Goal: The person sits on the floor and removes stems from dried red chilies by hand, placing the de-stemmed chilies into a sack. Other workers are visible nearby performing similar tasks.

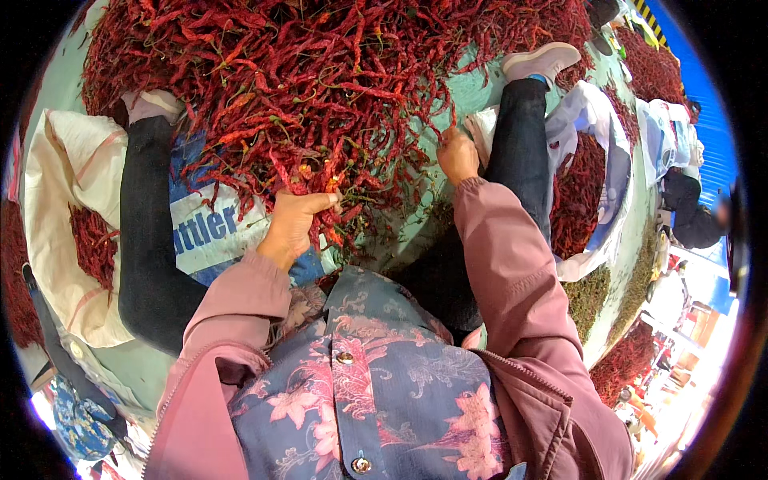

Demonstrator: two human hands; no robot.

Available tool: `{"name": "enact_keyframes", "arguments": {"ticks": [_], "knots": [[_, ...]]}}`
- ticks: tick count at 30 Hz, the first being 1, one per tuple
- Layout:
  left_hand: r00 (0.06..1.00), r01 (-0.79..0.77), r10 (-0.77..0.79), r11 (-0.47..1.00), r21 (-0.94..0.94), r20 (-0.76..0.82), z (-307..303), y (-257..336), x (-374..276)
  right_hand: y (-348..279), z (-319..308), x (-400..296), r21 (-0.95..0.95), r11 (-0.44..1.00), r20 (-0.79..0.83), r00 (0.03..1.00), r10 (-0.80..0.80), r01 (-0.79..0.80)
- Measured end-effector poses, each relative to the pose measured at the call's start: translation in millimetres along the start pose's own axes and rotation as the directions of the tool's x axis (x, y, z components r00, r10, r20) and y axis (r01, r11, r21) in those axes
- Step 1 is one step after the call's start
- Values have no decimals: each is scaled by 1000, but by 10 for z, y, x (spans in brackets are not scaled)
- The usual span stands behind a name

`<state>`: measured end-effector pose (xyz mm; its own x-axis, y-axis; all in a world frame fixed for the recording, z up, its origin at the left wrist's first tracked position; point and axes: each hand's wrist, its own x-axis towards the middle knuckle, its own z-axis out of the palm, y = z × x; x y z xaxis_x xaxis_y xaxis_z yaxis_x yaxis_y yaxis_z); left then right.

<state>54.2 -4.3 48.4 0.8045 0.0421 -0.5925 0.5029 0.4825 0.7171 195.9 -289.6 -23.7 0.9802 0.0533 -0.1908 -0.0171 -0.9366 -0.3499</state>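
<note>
A large heap of dried red chilies, some with green stems, spreads between my outstretched legs. My left hand is closed around a bunch of chilies at the near edge of the heap, thumb on top. My right hand is at the heap's right edge, its fingers pinched on a single red chili that points away from me. Between my hands, small stems and bits lie on the pale green floor.
A white sack of chilies stands beyond my left leg, and another open sack beyond my right. A blue and white printed sheet lies by my left leg. Farther right are a stem pile and a person in dark clothes.
</note>
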Motion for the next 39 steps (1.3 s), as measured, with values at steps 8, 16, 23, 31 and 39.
{"name": "enact_keyframes", "arguments": {"ticks": [8, 16, 23, 31, 39], "knots": [[1000, 10, -12, 998, -68, -26, -10, 47, -2, -175, 52, 186, 31, 997, -3, 998, 64, -63], [998, 45, -38, 992, -117, 56, 20, 1, -77, -481, 484, -45, 461, 855, 177, 969, 175, -238], [999, 2, 1, 998, -67, 47, -71, 3, -171, -942, 420, -117, 228, 931, 71, 958, 277, -286], [999, -30, 32, 996, -80, 26, -109, 12, -207, -717, 552, -65, 272, 903, 91, 943, 320, -333], [998, -64, 65, 997, -39, 18, -122, 19, -263, -595, 414, -158, 640, 650, 263, 912, 316, -410]]}}
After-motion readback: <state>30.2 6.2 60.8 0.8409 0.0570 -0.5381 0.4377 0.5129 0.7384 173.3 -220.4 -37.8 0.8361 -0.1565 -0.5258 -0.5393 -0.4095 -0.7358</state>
